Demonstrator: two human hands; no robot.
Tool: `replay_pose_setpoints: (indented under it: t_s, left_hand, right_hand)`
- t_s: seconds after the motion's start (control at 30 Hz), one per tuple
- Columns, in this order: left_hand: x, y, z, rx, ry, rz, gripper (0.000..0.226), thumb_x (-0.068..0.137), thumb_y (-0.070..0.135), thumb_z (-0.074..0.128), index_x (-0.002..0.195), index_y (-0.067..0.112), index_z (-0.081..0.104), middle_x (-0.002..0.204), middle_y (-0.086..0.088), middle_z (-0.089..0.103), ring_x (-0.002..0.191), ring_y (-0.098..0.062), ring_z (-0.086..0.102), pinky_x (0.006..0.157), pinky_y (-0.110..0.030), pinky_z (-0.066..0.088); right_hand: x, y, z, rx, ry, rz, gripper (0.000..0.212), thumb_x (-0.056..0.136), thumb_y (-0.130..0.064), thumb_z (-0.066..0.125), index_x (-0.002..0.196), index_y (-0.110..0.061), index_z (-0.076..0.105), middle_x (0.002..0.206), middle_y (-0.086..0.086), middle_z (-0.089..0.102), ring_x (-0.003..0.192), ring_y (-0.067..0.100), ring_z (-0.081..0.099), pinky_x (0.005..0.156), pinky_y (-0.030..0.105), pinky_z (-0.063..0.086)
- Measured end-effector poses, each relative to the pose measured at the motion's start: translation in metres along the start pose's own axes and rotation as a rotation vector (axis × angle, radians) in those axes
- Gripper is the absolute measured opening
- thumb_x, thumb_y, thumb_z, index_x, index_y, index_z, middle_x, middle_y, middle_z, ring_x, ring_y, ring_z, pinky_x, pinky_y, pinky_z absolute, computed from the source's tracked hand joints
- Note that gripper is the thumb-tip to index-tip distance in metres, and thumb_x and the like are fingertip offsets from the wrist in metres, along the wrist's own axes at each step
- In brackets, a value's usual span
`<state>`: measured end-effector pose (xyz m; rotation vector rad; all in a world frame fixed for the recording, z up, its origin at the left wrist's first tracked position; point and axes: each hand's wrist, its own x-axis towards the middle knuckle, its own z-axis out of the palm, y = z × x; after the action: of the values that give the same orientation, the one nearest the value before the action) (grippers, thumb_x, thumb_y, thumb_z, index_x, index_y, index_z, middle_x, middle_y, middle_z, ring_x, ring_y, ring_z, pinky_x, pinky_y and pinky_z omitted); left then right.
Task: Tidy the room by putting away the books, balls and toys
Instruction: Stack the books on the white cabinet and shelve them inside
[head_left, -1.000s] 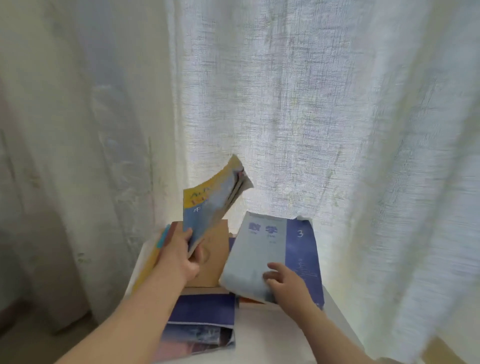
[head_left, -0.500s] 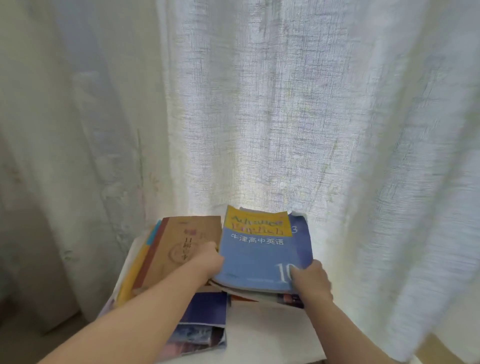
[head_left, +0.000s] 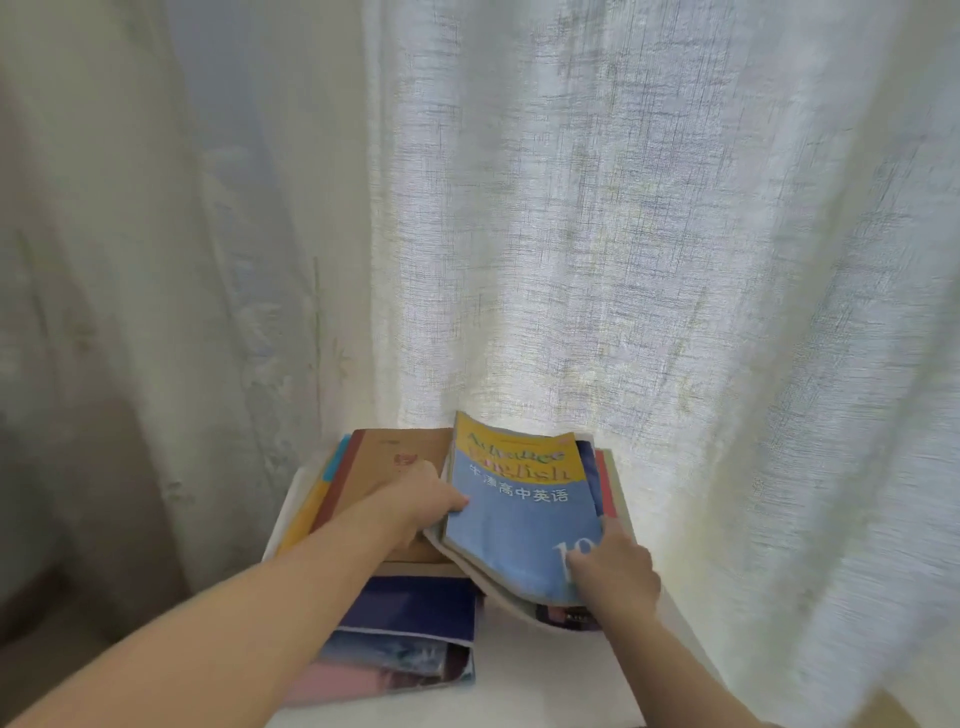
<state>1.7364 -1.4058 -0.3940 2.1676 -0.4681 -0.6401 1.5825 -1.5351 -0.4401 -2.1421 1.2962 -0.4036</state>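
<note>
English textbook (head_left: 519, 525) tops a stack (head_left: 609, 486), right of the notebook (head_left: 395, 462).

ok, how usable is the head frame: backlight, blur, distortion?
Head view: backlit through the curtain, brightest low at centre, with the left side dim. Head view: motion blur smears the title on the blue-and-yellow book and softens the left hand and right hand gripping it. Head view: wide-angle bend in the curtain folds toward the edges, and no hard glare on the cover.

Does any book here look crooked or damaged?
Yes. The English textbook is bent: its far edge curls upward. The books under it stick out unevenly at the right and near sides.
</note>
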Motion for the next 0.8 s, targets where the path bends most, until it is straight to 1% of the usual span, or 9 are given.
replay_pose_setpoints:
  t_s: [0.07, 0.13, 0.27, 0.4, 0.47, 0.6, 0.67, 0.73, 0.8]
  left_hand:
    - [-0.005, -0.008, -0.005, 0.002, 0.135, 0.050, 0.020, 0.088, 0.019, 0.059, 0.103, 0.011, 0.048, 0.094, -0.005, 0.058, 0.084, -0.019, 0.059, 0.068, -0.030, 0.050]
    - [-0.007, -0.015, -0.002, -0.190, 0.172, 0.074, 0.020, 0.089, 0.016, 0.059, 0.104, 0.012, 0.046, 0.096, -0.007, 0.059, 0.084, -0.021, 0.061, 0.069, -0.033, 0.052]
    - [-0.010, -0.034, -0.007, -0.425, 0.054, 0.014, 0.015, 0.091, 0.024, 0.059, 0.100, 0.013, 0.060, 0.094, -0.008, 0.065, 0.085, -0.026, 0.063, 0.069, -0.036, 0.054]
    - [0.000, -0.066, -0.036, -0.148, 0.110, 0.081, 0.018, 0.094, 0.020, 0.053, 0.080, 0.016, 0.064, 0.086, 0.001, 0.064, 0.085, -0.016, 0.058, 0.072, -0.023, 0.045]
    - [0.009, -0.083, -0.050, -0.010, 0.216, 0.035, 0.012, 0.092, 0.018, 0.054, 0.099, 0.021, 0.063, 0.108, 0.001, 0.063, 0.100, -0.017, 0.057, 0.084, -0.026, 0.046]
    - [0.004, -0.096, -0.052, -0.023, 0.066, -0.084, 0.053, 0.091, 0.005, 0.051, 0.141, 0.008, 0.036, 0.135, -0.012, 0.049, 0.120, -0.026, 0.049, 0.095, -0.027, 0.041]
    - [0.000, -0.100, -0.053, -0.157, 0.046, -0.057, 0.052, 0.092, 0.007, 0.051, 0.141, 0.005, 0.033, 0.133, -0.011, 0.050, 0.119, -0.025, 0.049, 0.091, -0.026, 0.041]
    - [-0.007, -0.102, -0.063, -0.383, -0.040, -0.038, 0.042, 0.090, 0.010, 0.054, 0.131, 0.004, 0.046, 0.117, -0.004, 0.061, 0.104, -0.021, 0.056, 0.077, -0.026, 0.044]
    - [-0.011, -0.113, -0.071, -0.588, -0.151, -0.033, 0.032, 0.090, 0.014, 0.053, 0.121, 0.009, 0.058, 0.102, 0.000, 0.070, 0.095, -0.017, 0.061, 0.077, -0.027, 0.047]
  right_hand:
    - [-0.010, -0.010, 0.010, -0.120, -0.006, -0.078, 0.053, 0.084, -0.037, 0.051, 0.135, -0.030, 0.038, 0.137, 0.006, 0.044, 0.121, 0.027, 0.043, 0.098, 0.037, 0.037]
    - [-0.025, -0.030, 0.014, -0.188, -0.053, -0.322, 0.068, 0.088, -0.042, 0.050, 0.148, -0.030, 0.020, 0.156, 0.002, 0.014, 0.143, 0.022, 0.016, 0.114, 0.038, 0.018]
    - [-0.049, -0.064, 0.025, 0.056, -0.482, -0.600, 0.073, 0.088, -0.055, 0.052, 0.149, -0.027, 0.020, 0.150, -0.004, 0.028, 0.140, 0.014, 0.022, 0.112, 0.031, 0.017]
    - [-0.041, -0.055, 0.051, -0.389, -0.339, -0.646, 0.094, 0.079, -0.059, 0.059, 0.151, -0.024, 0.008, 0.158, -0.007, 0.008, 0.146, 0.017, 0.003, 0.117, 0.038, 0.005]
    - [-0.043, -0.062, 0.060, -0.439, -0.291, -0.654, 0.093, 0.078, -0.058, 0.060, 0.149, -0.026, 0.010, 0.156, -0.003, 0.011, 0.145, 0.024, 0.004, 0.116, 0.045, 0.006]
    - [-0.057, -0.083, 0.079, -0.532, -0.232, -0.801, 0.084, 0.082, -0.056, 0.057, 0.147, -0.041, 0.005, 0.158, -0.005, -0.002, 0.145, 0.034, -0.007, 0.107, 0.062, -0.013]
    - [-0.062, -0.097, 0.092, -0.562, -0.104, -1.008, 0.082, 0.068, -0.058, 0.069, 0.140, -0.040, 0.035, 0.155, -0.002, 0.024, 0.143, 0.036, 0.016, 0.105, 0.059, -0.019]
    - [-0.063, -0.110, 0.099, -0.584, -0.052, -1.067, 0.086, 0.044, -0.061, 0.081, 0.123, -0.036, 0.058, 0.131, -0.001, 0.058, 0.128, 0.033, 0.048, 0.110, 0.056, -0.003]
    - [-0.063, -0.118, 0.104, -0.559, -0.083, -1.047, 0.084, 0.063, -0.061, 0.072, 0.136, -0.033, 0.042, 0.135, 0.001, 0.050, 0.136, 0.030, 0.036, 0.111, 0.056, 0.005]
